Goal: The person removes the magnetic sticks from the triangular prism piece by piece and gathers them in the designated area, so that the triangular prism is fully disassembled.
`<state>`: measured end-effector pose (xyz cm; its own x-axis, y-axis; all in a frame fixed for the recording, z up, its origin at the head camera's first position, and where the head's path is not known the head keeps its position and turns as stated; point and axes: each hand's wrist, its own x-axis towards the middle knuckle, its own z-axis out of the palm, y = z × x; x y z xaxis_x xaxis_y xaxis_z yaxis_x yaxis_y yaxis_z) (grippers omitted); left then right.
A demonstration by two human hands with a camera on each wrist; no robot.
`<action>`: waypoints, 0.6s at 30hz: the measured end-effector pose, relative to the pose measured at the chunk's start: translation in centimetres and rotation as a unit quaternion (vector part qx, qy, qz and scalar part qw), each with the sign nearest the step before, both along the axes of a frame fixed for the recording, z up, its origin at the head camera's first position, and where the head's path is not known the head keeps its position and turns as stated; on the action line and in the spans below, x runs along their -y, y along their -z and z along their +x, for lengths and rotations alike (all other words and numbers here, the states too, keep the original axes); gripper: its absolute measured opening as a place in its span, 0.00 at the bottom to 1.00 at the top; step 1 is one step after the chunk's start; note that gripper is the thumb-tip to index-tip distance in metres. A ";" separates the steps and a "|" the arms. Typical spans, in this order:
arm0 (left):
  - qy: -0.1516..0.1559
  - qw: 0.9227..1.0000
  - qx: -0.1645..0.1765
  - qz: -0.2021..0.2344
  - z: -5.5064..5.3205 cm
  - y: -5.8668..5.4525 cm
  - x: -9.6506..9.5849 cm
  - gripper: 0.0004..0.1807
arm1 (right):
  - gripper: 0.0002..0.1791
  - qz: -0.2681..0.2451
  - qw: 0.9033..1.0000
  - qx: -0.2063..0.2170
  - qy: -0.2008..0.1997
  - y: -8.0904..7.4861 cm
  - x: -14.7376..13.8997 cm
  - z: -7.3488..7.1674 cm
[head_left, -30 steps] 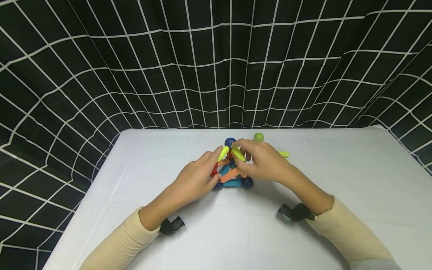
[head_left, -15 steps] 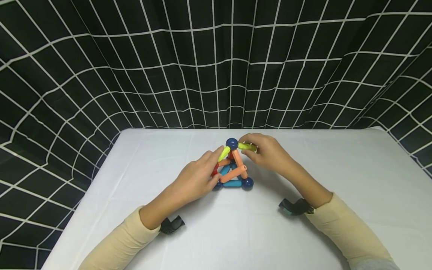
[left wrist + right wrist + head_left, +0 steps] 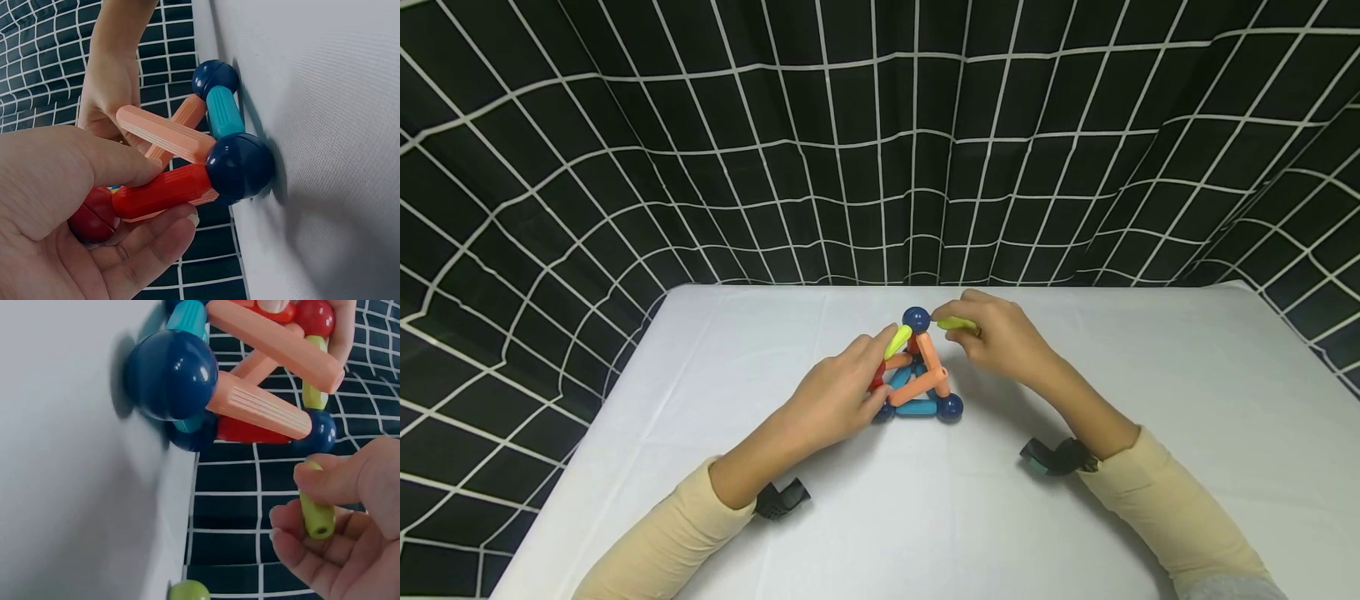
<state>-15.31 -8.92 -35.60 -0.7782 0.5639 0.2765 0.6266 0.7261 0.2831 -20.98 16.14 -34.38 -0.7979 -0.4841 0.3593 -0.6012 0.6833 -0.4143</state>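
A framework of magnetic rods and balls stands on the white table. My left hand (image 3: 838, 387) holds its left side, thumb and fingers round a red rod (image 3: 164, 189) between a navy ball (image 3: 240, 165) and a red ball (image 3: 94, 214). A yellow-green rod (image 3: 315, 378) links the red ball to the top navy ball (image 3: 916, 320). My right hand (image 3: 1000, 337) pinches another yellow-green rod (image 3: 317, 515) just right of that top ball, with a small gap between. One orange rod (image 3: 919, 387) slants up with a free end; blue rods (image 3: 917, 407) form the base.
A light green ball (image 3: 189, 590) lies near the right hand, hidden in the head view. The white tabletop (image 3: 880, 517) ends at a black curtain (image 3: 880, 167) with white grid lines. Black wrist devices (image 3: 782, 500) hang below both forearms.
My right hand has carried its yellow-green rod from over the framework to the right. Half a second ago the rod met the top ball; now they are slightly apart. The left hand stays put.
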 end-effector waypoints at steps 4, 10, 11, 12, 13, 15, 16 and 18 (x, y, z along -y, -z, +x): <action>-0.004 1.000 0.008 0.000 0.0 0.0 0.0 0.42 | 0.17 0.023 0.999 0.036 -0.011 -0.3 -0.5 -0.2; -0.006 1.000 0.009 0.001 0.1 0.0 -0.1 0.41 | 0.09 0.092 0.992 0.084 -0.022 -1.2 -1.8 -0.4; -0.006 1.000 0.008 0.000 0.0 0.1 -0.1 0.41 | 0.09 0.104 0.990 0.091 -0.025 -1.3 -2.0 -0.5; -0.006 1.000 0.007 0.000 0.0 0.0 -0.1 0.41 | 0.08 0.115 0.988 0.099 -0.029 -1.4 -2.2 -0.5; -0.007 1.000 0.006 -0.001 0.0 0.0 -0.1 0.41 | 0.08 0.126 0.986 0.108 -0.032 -1.4 -2.4 -0.6; -0.006 1.000 0.005 0.000 0.1 0.0 -0.1 0.41 | 0.08 0.146 0.981 0.125 -0.042 -1.5 -2.8 -0.7; -0.006 1.000 0.004 0.000 0.1 0.0 -0.1 0.41 | 0.09 0.155 0.978 0.133 -0.046 -1.5 -3.0 -0.7; -0.006 1.000 0.004 0.002 0.1 0.0 -0.1 0.41 | 0.10 0.175 0.972 0.150 -0.045 -1.4 -3.2 -0.8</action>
